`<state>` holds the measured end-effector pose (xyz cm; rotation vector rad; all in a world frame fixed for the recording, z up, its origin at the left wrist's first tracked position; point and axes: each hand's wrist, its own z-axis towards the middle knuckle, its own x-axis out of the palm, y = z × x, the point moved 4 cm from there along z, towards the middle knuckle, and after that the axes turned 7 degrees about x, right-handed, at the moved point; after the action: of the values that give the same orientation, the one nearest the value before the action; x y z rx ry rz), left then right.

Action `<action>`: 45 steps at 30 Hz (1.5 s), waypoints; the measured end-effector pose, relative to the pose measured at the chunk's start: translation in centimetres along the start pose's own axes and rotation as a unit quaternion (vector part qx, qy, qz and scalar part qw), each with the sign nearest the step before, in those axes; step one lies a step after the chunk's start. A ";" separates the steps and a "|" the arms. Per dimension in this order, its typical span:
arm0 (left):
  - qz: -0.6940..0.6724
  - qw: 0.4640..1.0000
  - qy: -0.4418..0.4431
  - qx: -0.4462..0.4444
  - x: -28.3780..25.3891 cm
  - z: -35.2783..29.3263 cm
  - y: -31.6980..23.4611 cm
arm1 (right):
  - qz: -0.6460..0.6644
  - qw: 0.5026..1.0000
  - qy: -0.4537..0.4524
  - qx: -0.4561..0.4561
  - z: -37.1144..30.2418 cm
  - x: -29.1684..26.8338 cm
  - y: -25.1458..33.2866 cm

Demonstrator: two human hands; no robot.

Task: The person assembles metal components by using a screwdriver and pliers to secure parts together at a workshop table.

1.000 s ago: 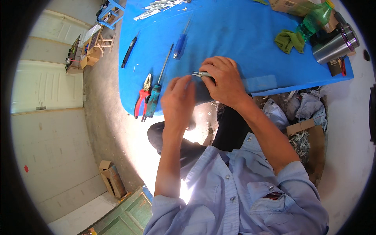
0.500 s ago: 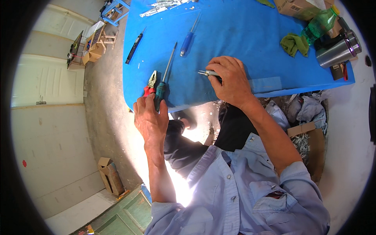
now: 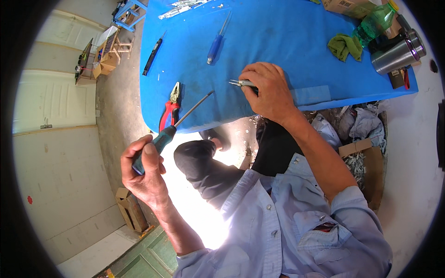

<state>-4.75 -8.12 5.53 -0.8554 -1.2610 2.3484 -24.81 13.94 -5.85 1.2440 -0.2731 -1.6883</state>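
My left hand (image 3: 146,173) is closed round the dark green handle of a screwdriver (image 3: 163,138), lifted off the near left table edge. Its long shaft slants up and right over the blue cloth. My right hand (image 3: 269,90) grips a small grey piece with two metal prongs (image 3: 237,83), the prongs pointing left; my fingers hide the rest of it. Red-and-black pliers (image 3: 170,109) lie by the table's left front corner, just beyond the raised screwdriver. Farther off lie a blue-handled screwdriver (image 3: 215,48) and a black pen-like tool (image 3: 152,58).
The table wears a blue cloth (image 3: 259,37). Metal parts (image 3: 183,8) are heaped at its far edge. On the right are a green rag (image 3: 344,47), a green bottle (image 3: 376,27), a steel mug (image 3: 396,58) and a carton (image 3: 345,7). Below sits a scrap-filled box (image 3: 373,169).
My left hand has picked up the green screwdriver from beside the pliers and drawn it back toward me and left, tip swinging right. My right hand keeps its grip on the pronged piece.
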 end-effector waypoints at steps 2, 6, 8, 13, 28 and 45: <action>-0.001 1.000 -0.012 0.007 0.5 0.3 -0.6 | 0.000 1.000 -0.001 0.001 0.0 0.0 0.0; -0.033 0.999 -0.036 0.018 2.0 1.2 -1.9 | 0.000 1.000 -0.002 0.005 -0.1 0.0 0.0; -0.038 0.998 -0.042 0.021 2.9 1.6 -2.6 | 0.001 1.000 -0.001 0.004 0.0 0.0 -0.1; -0.007 0.998 -0.020 0.059 4.2 2.4 -3.0 | -0.001 1.000 -0.001 0.001 0.0 0.0 -0.1; 0.068 0.985 0.059 0.146 5.0 4.8 -3.9 | 0.009 1.000 0.003 -0.002 -0.1 -0.1 0.0; 0.155 0.949 0.153 0.226 12.1 8.8 -10.5 | 0.010 1.000 0.022 -0.002 -0.1 0.0 -0.4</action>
<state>-19.51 -1.34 13.85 -1.2581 -0.4595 2.4593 -24.96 14.16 -6.13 1.2709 -0.2547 -1.6424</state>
